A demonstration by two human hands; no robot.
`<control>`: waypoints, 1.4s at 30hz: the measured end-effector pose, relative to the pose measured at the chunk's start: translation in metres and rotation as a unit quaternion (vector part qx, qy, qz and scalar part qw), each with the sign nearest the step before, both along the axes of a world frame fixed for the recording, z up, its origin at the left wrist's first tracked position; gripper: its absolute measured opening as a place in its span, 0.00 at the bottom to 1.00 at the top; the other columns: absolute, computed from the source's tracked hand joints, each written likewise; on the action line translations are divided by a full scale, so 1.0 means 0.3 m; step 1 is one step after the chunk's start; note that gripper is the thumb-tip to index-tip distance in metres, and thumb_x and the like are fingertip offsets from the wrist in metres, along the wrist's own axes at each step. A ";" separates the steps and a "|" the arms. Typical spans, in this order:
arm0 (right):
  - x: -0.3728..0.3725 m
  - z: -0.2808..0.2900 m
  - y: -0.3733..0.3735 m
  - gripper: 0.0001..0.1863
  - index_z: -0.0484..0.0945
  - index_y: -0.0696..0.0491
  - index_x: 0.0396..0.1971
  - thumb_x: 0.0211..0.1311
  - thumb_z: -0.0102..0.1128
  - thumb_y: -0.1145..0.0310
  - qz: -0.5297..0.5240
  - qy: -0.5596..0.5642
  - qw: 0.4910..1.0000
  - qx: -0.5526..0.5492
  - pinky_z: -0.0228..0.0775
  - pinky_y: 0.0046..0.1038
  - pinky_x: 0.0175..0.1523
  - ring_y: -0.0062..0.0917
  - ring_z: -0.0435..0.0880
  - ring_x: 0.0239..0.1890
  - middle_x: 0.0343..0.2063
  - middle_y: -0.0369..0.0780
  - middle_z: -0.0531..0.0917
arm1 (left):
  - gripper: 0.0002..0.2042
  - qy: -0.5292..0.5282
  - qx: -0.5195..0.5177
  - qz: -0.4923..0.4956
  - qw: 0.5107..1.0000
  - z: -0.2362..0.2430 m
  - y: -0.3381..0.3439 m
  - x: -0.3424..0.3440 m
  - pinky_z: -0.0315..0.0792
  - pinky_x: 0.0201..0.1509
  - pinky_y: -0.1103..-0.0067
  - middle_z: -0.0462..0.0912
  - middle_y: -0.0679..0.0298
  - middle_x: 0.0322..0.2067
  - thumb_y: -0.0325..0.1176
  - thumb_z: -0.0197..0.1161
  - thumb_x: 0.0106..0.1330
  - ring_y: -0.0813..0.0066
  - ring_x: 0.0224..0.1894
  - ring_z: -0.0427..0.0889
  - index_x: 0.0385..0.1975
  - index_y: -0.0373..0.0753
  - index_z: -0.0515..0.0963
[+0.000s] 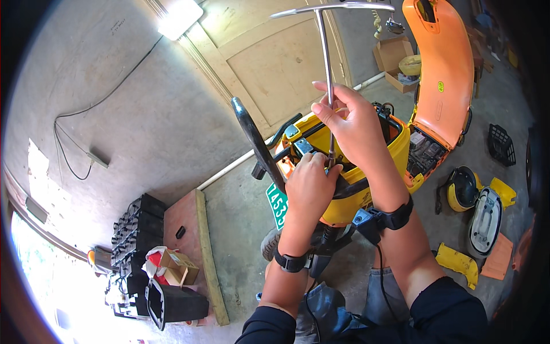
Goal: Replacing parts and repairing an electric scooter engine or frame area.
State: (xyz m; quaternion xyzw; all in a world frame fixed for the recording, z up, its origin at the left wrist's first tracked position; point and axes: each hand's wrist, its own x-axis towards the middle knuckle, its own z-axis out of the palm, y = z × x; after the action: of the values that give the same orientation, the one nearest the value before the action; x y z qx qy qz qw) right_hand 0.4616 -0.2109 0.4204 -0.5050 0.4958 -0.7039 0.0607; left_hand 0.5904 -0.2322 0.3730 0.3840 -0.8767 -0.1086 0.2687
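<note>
A long metal T-handle wrench (324, 51) stands almost upright over the opened yellow body of a scooter (396, 150). My right hand (356, 117) curls loosely round the middle of its shaft, thumb and fingertips close to the metal. Lower down, my left hand (312, 182) is closed about the wrench's socket end, at the rim of the body. What the socket sits on is hidden behind my left fingers. Beside my left hand rises a black handlebar grip (252, 135). A green number plate (277, 205) shows below it.
The orange seat section (444, 80) stands raised at the right. Removed yellow panels (457, 265), a pale oval shell (485, 222) and a black basket (502, 144) lie on the floor. At left are stacked black cases (137, 221), an open carton (179, 266) and a black bin (180, 304).
</note>
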 end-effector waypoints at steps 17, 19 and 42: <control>-0.006 0.017 0.019 0.22 0.67 0.62 0.61 0.68 0.53 0.75 0.104 -0.096 0.989 0.045 0.75 0.22 0.42 0.23 0.85 0.34 0.33 0.43 0.85 | 0.16 -0.008 0.001 0.005 1.000 0.004 0.000 0.001 0.73 0.41 0.66 0.80 0.56 0.37 0.44 0.65 0.60 0.55 0.40 0.81 0.35 0.36 0.80; -0.007 0.007 0.010 0.20 0.68 0.64 0.58 0.68 0.53 0.74 0.089 -0.105 0.990 0.030 0.75 0.23 0.40 0.25 0.86 0.34 0.34 0.44 0.85 | 0.16 -0.009 0.003 0.005 1.000 0.004 0.000 0.002 0.73 0.42 0.66 0.81 0.57 0.37 0.44 0.65 0.60 0.55 0.40 0.81 0.35 0.36 0.80; -0.008 0.000 -0.007 0.18 0.74 0.60 0.54 0.66 0.59 0.68 0.041 -0.058 0.997 0.032 0.73 0.24 0.41 0.22 0.82 0.32 0.31 0.40 0.83 | 0.15 -0.005 0.002 0.006 1.000 0.003 0.002 0.001 0.73 0.42 0.67 0.80 0.57 0.37 0.44 0.65 0.60 0.55 0.41 0.81 0.35 0.37 0.80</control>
State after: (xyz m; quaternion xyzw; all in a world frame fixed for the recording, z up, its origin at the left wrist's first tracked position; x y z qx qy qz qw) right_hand 0.4593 -0.2131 0.4204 -0.4809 0.4923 -0.7129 0.1347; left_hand 0.5906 -0.2316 0.3740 0.3903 -0.8756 -0.1062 0.2641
